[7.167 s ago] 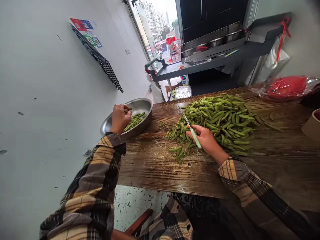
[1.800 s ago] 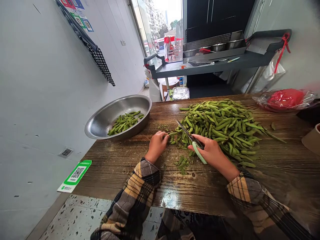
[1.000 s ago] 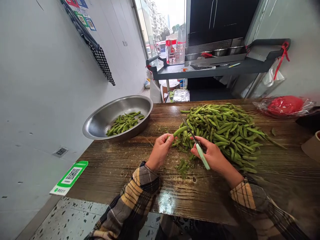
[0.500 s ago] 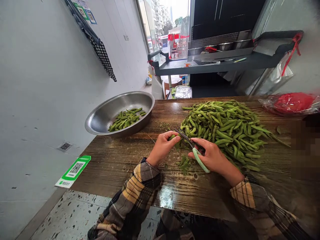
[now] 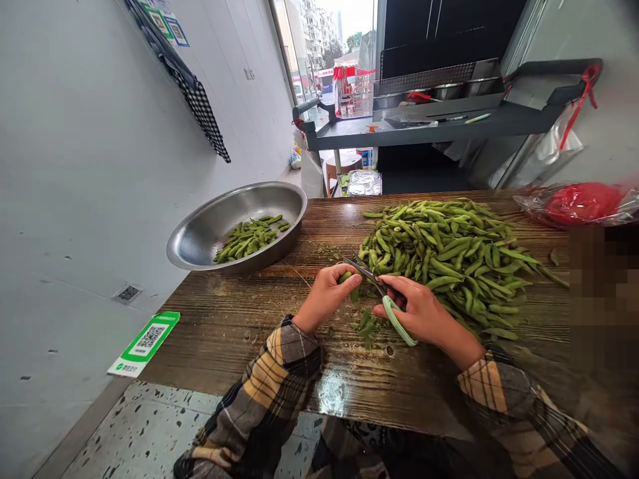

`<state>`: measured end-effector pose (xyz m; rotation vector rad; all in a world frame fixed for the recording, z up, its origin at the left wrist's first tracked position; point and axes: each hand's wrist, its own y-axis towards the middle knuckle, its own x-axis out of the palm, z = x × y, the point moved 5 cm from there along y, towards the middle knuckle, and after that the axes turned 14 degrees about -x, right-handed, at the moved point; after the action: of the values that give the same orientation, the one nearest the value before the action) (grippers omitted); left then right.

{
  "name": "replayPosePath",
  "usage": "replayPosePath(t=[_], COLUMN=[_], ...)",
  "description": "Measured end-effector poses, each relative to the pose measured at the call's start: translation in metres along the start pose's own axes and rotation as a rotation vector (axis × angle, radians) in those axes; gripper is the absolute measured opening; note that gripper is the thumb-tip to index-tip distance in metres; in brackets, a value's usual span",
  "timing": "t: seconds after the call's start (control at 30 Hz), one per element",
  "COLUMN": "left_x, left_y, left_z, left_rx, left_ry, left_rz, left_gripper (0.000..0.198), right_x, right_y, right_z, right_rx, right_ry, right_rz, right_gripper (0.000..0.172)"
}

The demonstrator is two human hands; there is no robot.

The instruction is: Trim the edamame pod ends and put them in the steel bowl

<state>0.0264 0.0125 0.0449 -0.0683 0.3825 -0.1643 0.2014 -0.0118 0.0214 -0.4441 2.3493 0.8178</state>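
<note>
Between the thumb and fingers of my left hand (image 5: pixel 330 294) is a green edamame pod (image 5: pixel 344 276), partly hidden by the fingers. My right hand (image 5: pixel 423 318) is closed around a pair of scissors (image 5: pixel 397 320) with pale green handles. The dark blades point left and reach the pod at my left fingertips. Beyond my right hand lies a large heap of edamame pods (image 5: pixel 449 246). A few trimmed scraps and leaves (image 5: pixel 368 327) lie on the wooden table (image 5: pixel 239 332) below the blades. A wide steel basin (image 5: pixel 192 243) at the left holds some pods.
A green-and-white QR code card (image 5: pixel 146 344) lies at the table's left corner. At the back right is a red item in clear plastic (image 5: pixel 582 203). Behind the table stands a grey cart (image 5: pixel 359 138) with metal containers. A wall runs along the left.
The scissor blades have opened a little at the pod. My hands stay in nearly the same place, and the view has shifted slightly.
</note>
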Motion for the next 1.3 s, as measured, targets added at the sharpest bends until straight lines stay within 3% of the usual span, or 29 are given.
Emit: replayPosePath(t=[0.53,0.77,0.9,1.07,1.3], left_x=[-0.005,-0.015,-0.021,-0.021,-0.007], left_y=[0.003,0.01,0.01,0.006,0.003], left_z=[-0.007,-0.018,-0.017,-0.013,-0.01], left_rx=[-0.101,-0.162,-0.129,-0.108,-0.112], left_ry=[-0.091,-0.584,-0.726,-0.766,-0.713], left_rz=[-0.054,0.026,0.089,0.103,0.007], left_gripper=[0.028,0.031,0.028,0.027,0.029], right_x=[-0.001,-0.006,-0.007,-0.006,-0.004], right_y=[0.001,0.001,0.002,0.002,0.002], right_z=[0.002,0.005,0.004,0.001,0.003], right_rx=[-0.004,0.116,0.177,0.162,0.204], right_ry=[0.037,0.084,0.102,0.084,0.13], right_rz=[-0.007,0.077,0.045,0.014,0.007], right_gripper=[0.042,0.049,0.056,0.057,0.057])
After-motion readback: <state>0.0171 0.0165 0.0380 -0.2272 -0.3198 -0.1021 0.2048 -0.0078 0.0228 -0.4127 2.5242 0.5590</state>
